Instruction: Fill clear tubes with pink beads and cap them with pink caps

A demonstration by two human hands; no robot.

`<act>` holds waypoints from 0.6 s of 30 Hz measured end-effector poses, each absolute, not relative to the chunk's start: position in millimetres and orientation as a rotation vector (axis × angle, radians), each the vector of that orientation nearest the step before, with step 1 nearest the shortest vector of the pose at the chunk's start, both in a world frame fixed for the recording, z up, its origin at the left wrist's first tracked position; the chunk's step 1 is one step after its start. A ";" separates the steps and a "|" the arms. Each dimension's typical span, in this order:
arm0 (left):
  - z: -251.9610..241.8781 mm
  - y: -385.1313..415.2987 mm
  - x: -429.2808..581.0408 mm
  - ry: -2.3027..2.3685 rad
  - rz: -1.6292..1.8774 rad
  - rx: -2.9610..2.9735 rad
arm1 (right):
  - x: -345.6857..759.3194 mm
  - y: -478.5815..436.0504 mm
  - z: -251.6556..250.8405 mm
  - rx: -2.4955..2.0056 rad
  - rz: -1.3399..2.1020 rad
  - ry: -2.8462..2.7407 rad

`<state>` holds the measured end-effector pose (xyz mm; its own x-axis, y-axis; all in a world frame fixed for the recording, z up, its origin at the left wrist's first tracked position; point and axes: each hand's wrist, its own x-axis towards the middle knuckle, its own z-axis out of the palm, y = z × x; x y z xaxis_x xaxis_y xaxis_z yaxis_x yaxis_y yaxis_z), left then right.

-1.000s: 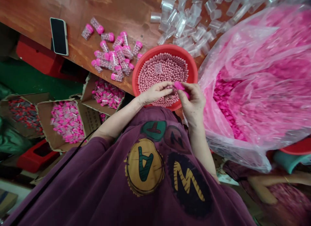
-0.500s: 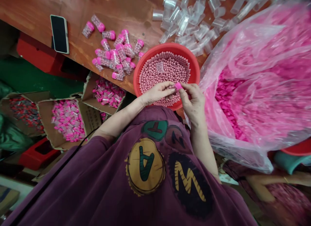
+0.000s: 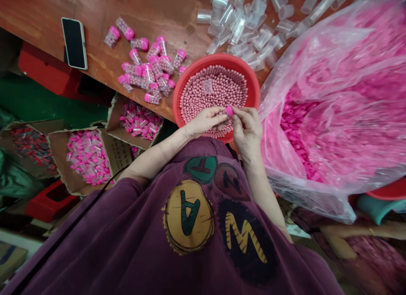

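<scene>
Pink cap [image 3: 229, 111] sits in a narrow pinch of the right hand [image 3: 248, 132], just beside the fingertips of the left hand [image 3: 204, 121]. The left hand curves loosely over one red plastic basin [image 3: 253, 92]; whether it holds anything small is hidden. The basin is packed with pale pink beads [image 3: 215, 96], too many to count, and one clear vial [image 3: 207, 86] lies on top of them. On the wooden surface [image 3: 177, 20] lie roughly twenty filled vials with pink caps [image 3: 149, 71], a heap of dozens of empty clear tubes [image 3: 241, 28], and one phone [image 3: 74, 43]. One large clear plastic bag [image 3: 333, 96] to the right holds a mass of loose pink caps [image 3: 294, 134]. Three open cardboard boxes [image 3: 116, 153] sit below the surface's edge, two with pink-capped vials and one with red-capped ones. A co-worker's arm [image 3: 358, 231] shows at the lower right. Compared with a second ago, the cap no longer juts far out to the right of the right hand: it now sits closer in, between the two hands, with less of it showing.
</scene>
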<state>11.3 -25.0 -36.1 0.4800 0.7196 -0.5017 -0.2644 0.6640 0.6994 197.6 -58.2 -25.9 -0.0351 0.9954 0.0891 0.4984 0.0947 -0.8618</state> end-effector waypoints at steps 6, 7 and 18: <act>-29.3 -29.1 17.7 0.904 0.712 0.492 | 206.7 -58.1 -19.5 -1.461 0.914 -1.753; -28.6 -28.7 17.2 0.904 0.726 0.500 | 208.6 -59.5 -21.4 -1.450 0.950 -1.749; -43.0 -17.1 4.2 0.908 0.690 0.788 | 216.4 -66.9 -53.6 -1.521 1.108 -1.394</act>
